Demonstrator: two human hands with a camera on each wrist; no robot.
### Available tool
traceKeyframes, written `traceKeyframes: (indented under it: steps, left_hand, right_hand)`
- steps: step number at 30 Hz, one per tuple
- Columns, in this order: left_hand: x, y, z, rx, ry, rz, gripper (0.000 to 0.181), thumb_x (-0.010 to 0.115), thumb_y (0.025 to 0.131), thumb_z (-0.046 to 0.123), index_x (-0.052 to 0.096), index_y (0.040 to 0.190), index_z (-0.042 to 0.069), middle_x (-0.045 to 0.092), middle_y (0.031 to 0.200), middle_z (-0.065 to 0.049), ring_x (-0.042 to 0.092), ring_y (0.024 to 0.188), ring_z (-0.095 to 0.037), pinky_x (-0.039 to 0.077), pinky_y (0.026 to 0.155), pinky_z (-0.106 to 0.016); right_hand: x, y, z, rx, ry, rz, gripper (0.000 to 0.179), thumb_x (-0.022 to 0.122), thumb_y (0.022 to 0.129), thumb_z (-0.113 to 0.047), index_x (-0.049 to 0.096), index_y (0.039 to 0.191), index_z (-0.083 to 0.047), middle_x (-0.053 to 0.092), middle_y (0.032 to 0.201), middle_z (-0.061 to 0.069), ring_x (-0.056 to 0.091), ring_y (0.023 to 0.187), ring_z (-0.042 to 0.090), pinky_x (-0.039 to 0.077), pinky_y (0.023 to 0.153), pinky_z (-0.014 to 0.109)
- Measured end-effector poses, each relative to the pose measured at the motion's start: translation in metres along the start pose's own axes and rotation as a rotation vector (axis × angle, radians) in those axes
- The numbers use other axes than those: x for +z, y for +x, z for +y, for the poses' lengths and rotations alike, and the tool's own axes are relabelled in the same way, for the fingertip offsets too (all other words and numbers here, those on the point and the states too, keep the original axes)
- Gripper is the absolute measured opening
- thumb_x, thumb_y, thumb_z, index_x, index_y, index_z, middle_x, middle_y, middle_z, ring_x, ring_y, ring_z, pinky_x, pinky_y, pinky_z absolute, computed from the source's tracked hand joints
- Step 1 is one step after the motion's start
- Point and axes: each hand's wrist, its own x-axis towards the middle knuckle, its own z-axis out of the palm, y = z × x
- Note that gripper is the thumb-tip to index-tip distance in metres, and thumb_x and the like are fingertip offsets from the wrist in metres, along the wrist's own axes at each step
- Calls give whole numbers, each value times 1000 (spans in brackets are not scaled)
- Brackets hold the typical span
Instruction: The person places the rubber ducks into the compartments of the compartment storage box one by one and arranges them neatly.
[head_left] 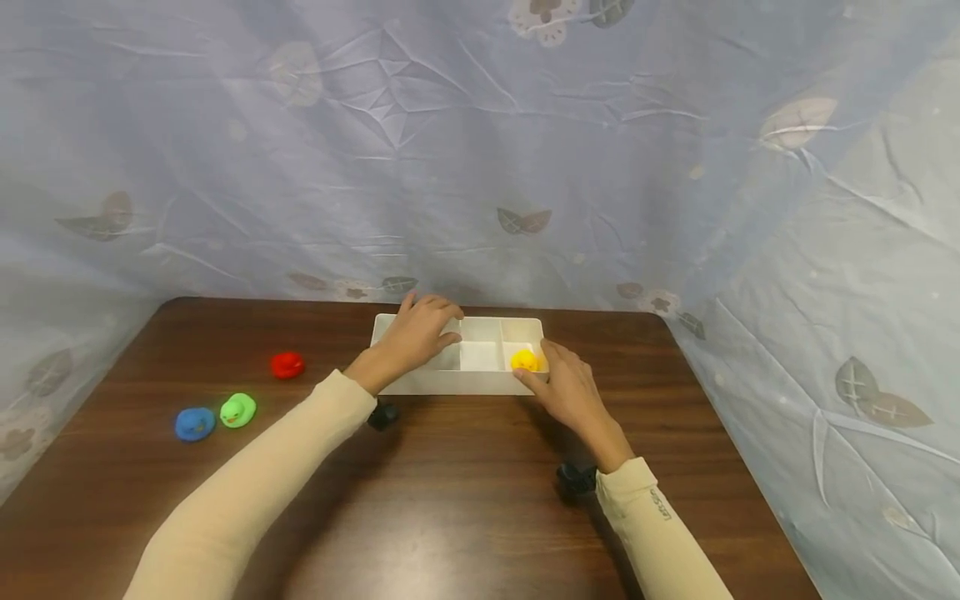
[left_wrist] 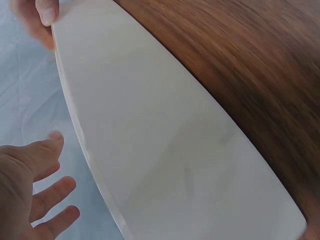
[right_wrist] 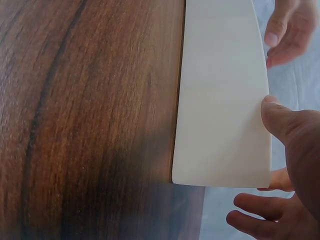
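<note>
A white divided box [head_left: 480, 382] stands near the back edge of the table, its long front wall facing me. In its right-end compartment sits a small yellow toy duck [head_left: 524, 360]. My right hand [head_left: 572, 385] grips the box's right front corner, thumb over the front wall and fingers around the end. The thumb [right_wrist: 276, 117] touches the rim in the right wrist view. Over the left part of the box hovers my left hand [head_left: 417, 333], its fingers [left_wrist: 52, 196] spread and holding nothing. The wrist views hide the box's inside.
On the left of the table [head_left: 450, 517] lie a red toy [head_left: 287, 364], a green toy duck [head_left: 237, 410] and a blue toy duck [head_left: 195, 424]. Patterned fabric [head_left: 450, 183] hangs behind the table and along its sides.
</note>
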Motion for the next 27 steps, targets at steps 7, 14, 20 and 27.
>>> traceKeyframes:
  steps: [7, 14, 20, 27]
  left_hand:
    - [-12, -16, -19, -36, 15, 13, 41, 75, 101, 28, 68, 139, 13, 66, 149, -9, 53, 148, -36, 20, 130, -74]
    - [-20, -33, -40, -93, 17, 13, 41, 76, 101, 26, 68, 139, 11, 66, 148, -12, 52, 148, -38, 17, 130, -75]
    - [-25, -47, -58, -160, 38, -1, 42, 75, 102, 28, 67, 140, 11, 64, 150, -14, 50, 149, -40, 17, 130, -74]
    - [-32, -62, -79, -212, 33, 18, 45, 75, 102, 26, 65, 142, 8, 61, 154, -18, 50, 149, -44, 19, 128, -77]
  right_hand:
    - [2, 0, 0, -28, 7, 25, 81, 74, 100, -44, 48, 153, 11, 55, 155, 32, 55, 143, 51, 43, 121, 65]
    - [2, -1, 2, -8, -3, 8, 83, 73, 101, -46, 45, 154, 11, 53, 156, 34, 53, 144, 53, 42, 121, 67]
    - [3, -2, 4, -3, 0, 8, 82, 73, 101, -45, 46, 155, 10, 53, 156, 33, 53, 143, 53, 42, 120, 68]
    - [4, -1, 1, -6, 7, 3, 83, 73, 101, -44, 44, 155, 11, 51, 156, 35, 51, 145, 55, 40, 122, 69]
